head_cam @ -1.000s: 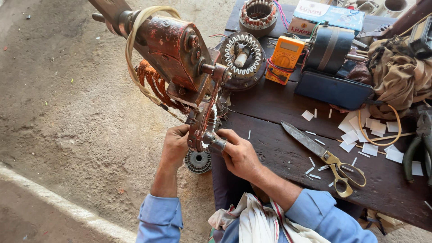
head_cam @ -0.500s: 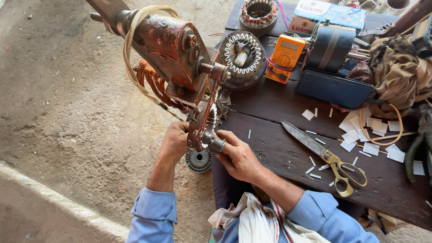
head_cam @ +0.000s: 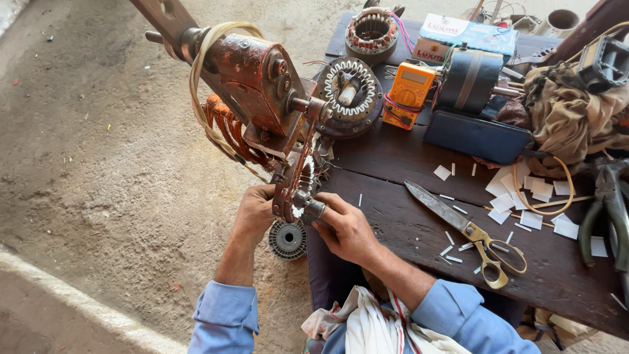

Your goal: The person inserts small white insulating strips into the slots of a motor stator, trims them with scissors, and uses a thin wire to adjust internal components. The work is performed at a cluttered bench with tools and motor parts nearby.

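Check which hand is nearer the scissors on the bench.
Right. The right hand grips the winding jig's lower end at the bench edge, on the scissors' side but apart from them. The left hand is on the jig's far side, over the floor.

Dusty concrete floor [head_cam: 98, 164]; dark wood bench [head_cam: 406, 216]; daylight.

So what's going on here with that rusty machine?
A person in blue sleeves works at a rusty red winding machine fixed at the edge of a dark wooden table. The left hand and right hand both grip the lower end of the machine's arm, around a small knob. On the table lie scissors, white paper slips, a yellow multimeter and a motor stator.
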